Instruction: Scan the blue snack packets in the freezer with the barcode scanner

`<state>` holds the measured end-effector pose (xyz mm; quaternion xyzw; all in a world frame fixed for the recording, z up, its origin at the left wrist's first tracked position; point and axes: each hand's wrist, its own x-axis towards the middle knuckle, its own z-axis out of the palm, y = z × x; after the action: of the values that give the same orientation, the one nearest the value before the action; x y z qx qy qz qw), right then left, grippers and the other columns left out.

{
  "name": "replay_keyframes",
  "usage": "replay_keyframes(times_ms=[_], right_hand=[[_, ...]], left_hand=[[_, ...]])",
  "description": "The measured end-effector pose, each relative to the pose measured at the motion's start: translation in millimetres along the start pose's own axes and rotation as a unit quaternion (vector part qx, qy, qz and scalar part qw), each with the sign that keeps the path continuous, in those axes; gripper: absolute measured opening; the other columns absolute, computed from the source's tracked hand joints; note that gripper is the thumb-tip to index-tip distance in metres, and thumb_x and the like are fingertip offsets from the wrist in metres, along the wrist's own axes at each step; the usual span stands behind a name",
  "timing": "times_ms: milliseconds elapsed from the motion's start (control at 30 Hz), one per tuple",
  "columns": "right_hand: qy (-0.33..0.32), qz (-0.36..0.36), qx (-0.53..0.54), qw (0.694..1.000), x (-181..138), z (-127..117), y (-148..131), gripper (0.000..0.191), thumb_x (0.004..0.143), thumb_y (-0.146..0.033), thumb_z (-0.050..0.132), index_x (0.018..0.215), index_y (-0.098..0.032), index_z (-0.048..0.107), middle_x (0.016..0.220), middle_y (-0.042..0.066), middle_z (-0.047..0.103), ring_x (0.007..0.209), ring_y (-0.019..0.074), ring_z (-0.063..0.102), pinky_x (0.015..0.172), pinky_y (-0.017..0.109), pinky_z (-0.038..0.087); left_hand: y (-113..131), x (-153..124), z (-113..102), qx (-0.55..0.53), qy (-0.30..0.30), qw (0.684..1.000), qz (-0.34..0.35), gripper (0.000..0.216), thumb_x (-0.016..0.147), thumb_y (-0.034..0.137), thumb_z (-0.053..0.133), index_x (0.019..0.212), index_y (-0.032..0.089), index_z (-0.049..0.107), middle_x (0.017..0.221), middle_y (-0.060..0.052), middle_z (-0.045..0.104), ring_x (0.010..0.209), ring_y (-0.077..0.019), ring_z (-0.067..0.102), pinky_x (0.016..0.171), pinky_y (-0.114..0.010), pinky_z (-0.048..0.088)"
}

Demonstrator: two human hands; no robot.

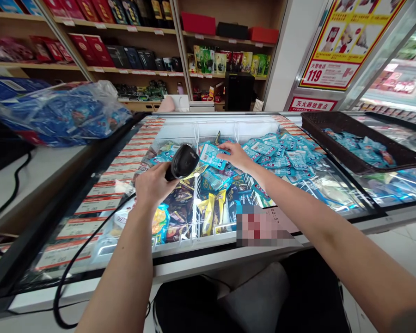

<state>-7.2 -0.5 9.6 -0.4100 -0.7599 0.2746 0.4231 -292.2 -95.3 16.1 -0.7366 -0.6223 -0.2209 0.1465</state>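
My left hand is closed around a black barcode scanner, its cable running down past my forearm. The scanner's head points right, toward a light-blue snack packet. My right hand pinches that packet by its right edge, with a barcode label facing up. Beneath both hands is a glass-topped freezer chest with wire dividers and colourful wrapped packets inside. A heap of similar blue packets lies on the glass to the right of my right hand.
A brown basket with more blue packets stands at the right. On the left counter lies a clear plastic bag of blue packs. A phone rests near the front edge. Stocked shelves line the back.
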Motion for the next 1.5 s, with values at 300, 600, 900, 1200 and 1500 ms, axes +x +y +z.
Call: replay_keyframes(times_ms=[300, 600, 900, 1200, 1500], right_hand=[[0.063, 0.039, 0.079, 0.994, -13.8, -17.6, 27.1, 0.039, 0.076, -0.048, 0.063, 0.103, -0.020, 0.058, 0.097, 0.002, 0.069, 0.089, 0.0181, 0.063, 0.084, 0.036, 0.051], [0.061, 0.026, 0.124, 0.990, -16.0, -12.5, 34.3, 0.038, 0.079, -0.048, 0.061, 0.105, -0.021, 0.055, 0.099, 0.000, 0.067, 0.090, 0.0170, 0.063, 0.084, 0.035, 0.052], [0.077, 0.005, 0.095, 0.993, -16.9, -11.8, 35.7, 0.038, 0.079, -0.048, 0.060, 0.104, -0.020, 0.055, 0.107, 0.003, 0.065, 0.101, 0.0180, 0.061, 0.092, 0.035, 0.048], [0.078, 0.002, 0.085, 0.993, -16.9, -12.2, 33.4, 0.036, 0.078, -0.046, 0.060, 0.102, -0.019, 0.055, 0.107, 0.004, 0.065, 0.101, 0.0184, 0.061, 0.091, 0.034, 0.048], [0.082, -0.003, 0.056, 0.995, -18.2, -12.9, 29.5, 0.035, 0.078, -0.045, 0.060, 0.102, -0.019, 0.055, 0.104, 0.003, 0.065, 0.100, 0.0190, 0.061, 0.093, 0.036, 0.047]], left_hand=[[6.6, -0.6, 1.0, -0.022, -0.022, 0.998, 0.051, 0.039, 0.077, 0.042, 0.056, 0.112, 0.024, 0.061, 0.105, -0.003, 0.069, 0.092, -0.0236, 0.064, 0.064, -0.029, 0.038], [7.7, -1.0, 5.0, -0.014, -0.017, 0.998, 0.056, 0.039, 0.077, 0.042, 0.055, 0.112, 0.024, 0.061, 0.108, -0.003, 0.069, 0.094, -0.0226, 0.065, 0.066, -0.029, 0.040], [12.6, -2.1, 5.8, -0.018, -0.014, 0.997, 0.070, 0.036, 0.078, 0.043, 0.054, 0.106, 0.022, 0.062, 0.102, -0.004, 0.070, 0.092, -0.0220, 0.065, 0.066, -0.028, 0.039], [15.2, -2.1, 4.9, -0.013, -0.017, 0.997, 0.071, 0.035, 0.078, 0.045, 0.054, 0.104, 0.022, 0.062, 0.102, -0.004, 0.070, 0.091, -0.0217, 0.065, 0.064, -0.028, 0.039], [17.8, -1.9, 5.5, -0.026, -0.025, 0.996, 0.076, 0.036, 0.080, 0.047, 0.053, 0.103, 0.022, 0.062, 0.102, -0.004, 0.070, 0.091, -0.0219, 0.065, 0.065, -0.027, 0.039]])
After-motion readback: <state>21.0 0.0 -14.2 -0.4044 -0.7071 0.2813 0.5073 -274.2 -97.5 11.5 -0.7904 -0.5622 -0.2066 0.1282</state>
